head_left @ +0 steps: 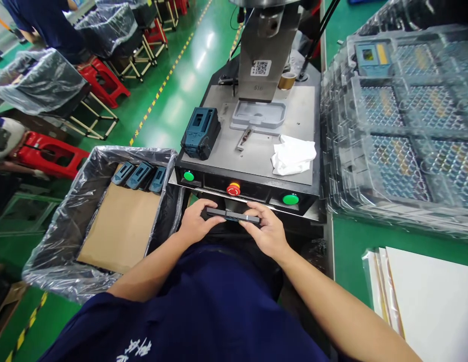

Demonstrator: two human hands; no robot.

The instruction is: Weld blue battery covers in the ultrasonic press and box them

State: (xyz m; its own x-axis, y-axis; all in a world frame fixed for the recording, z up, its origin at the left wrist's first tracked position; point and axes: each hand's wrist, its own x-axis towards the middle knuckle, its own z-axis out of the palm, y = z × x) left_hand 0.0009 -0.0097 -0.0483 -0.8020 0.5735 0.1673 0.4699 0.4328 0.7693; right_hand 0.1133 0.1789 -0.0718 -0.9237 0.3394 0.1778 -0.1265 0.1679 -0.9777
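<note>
The left hand [196, 221] and right hand [269, 232] pinch opposite ends of a thin, dark rectangular part [234, 215] — held edge-on, near the round red button [233, 189] on the black front panel [256, 192].

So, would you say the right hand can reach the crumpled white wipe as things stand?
Probably yes: the white wipe lies forward of the right hand with nothing seen covering it, though that hand must first release the dark part.

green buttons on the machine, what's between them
A red button sits between the left green button and the right green button, as the head view shows.
</note>
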